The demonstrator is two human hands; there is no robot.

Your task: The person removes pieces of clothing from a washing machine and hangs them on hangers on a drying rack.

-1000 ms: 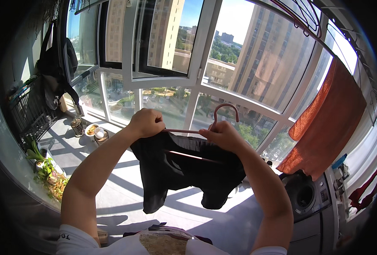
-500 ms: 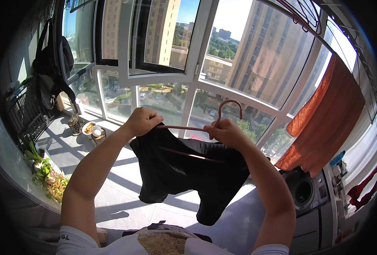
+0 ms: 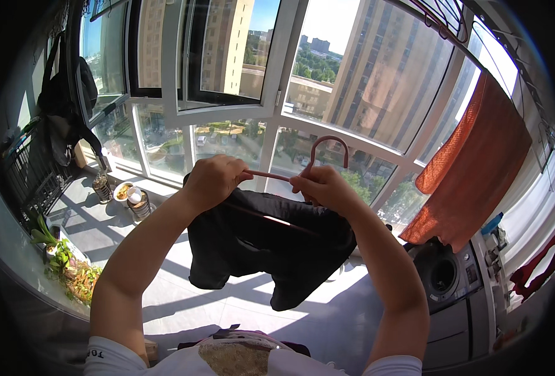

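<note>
A reddish-brown clothes hanger [image 3: 313, 150] is held up in front of me, hook at the top. My left hand [image 3: 217, 180] is closed around its left end and the upper corner of a black garment [image 3: 265, 250]. Just below the hook, my right hand [image 3: 323, 186] grips the hanger. The black garment, whose exact kind I cannot make out, hangs below both hands with two short legs or sleeves downward. Part of the hanger's lower bar shows across its front. The fingers' far sides are hidden.
Tall windows [image 3: 365, 81] stand ahead, one pane swung inward. An orange cloth [image 3: 472, 169] hangs at right from a rail, above a front-loading washing machine [image 3: 443, 272]. Potted plants [image 3: 71, 269] are at left, with a black bag [image 3: 64, 94] hanging behind. Small containers [image 3: 127, 193] stand near the window.
The hanger and black garment have shifted slightly left and up in view. My left hand has turned over the hanger's end, and my right hand keeps its grip near the hook.
</note>
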